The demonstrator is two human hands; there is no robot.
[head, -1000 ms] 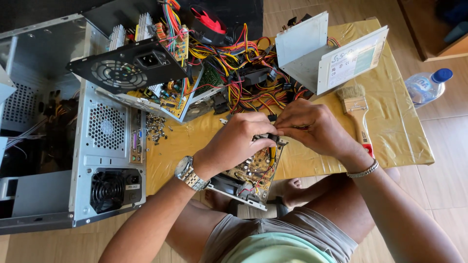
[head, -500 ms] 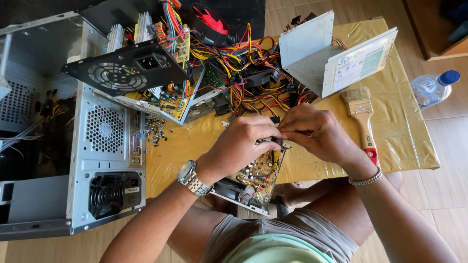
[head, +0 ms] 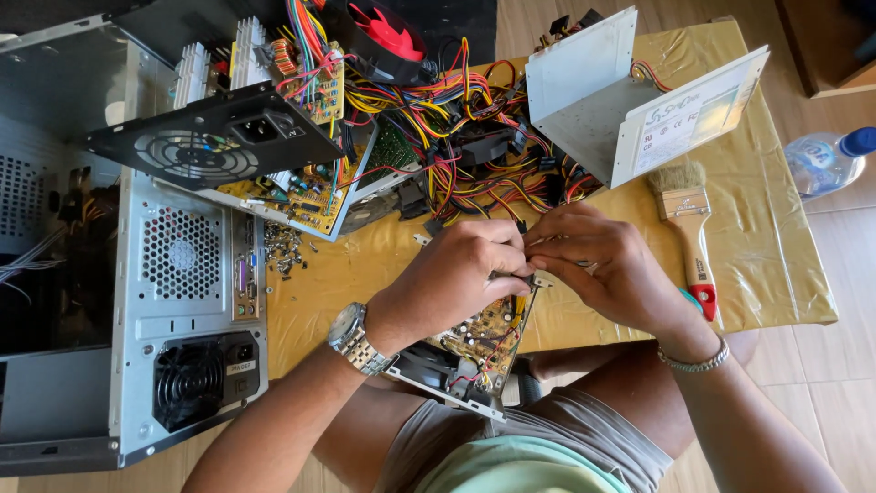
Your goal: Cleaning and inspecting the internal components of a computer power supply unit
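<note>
While casing parts and wiring lie stripped out on the table (head: 785,274), the circuit board (head: 484,333) at its near edge is unfinished, pinched by left hand (head: 456,274) and right hand (head: 598,265).

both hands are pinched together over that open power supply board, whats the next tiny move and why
Probably keep the left hand steady and let the right hand work the small part at the fingertips. Both hands meet just above the circuit board, which sits tilted at the table edge over the lap. The pinched part itself is too hidden to identify, so a slow, small motion seems safest.
</note>
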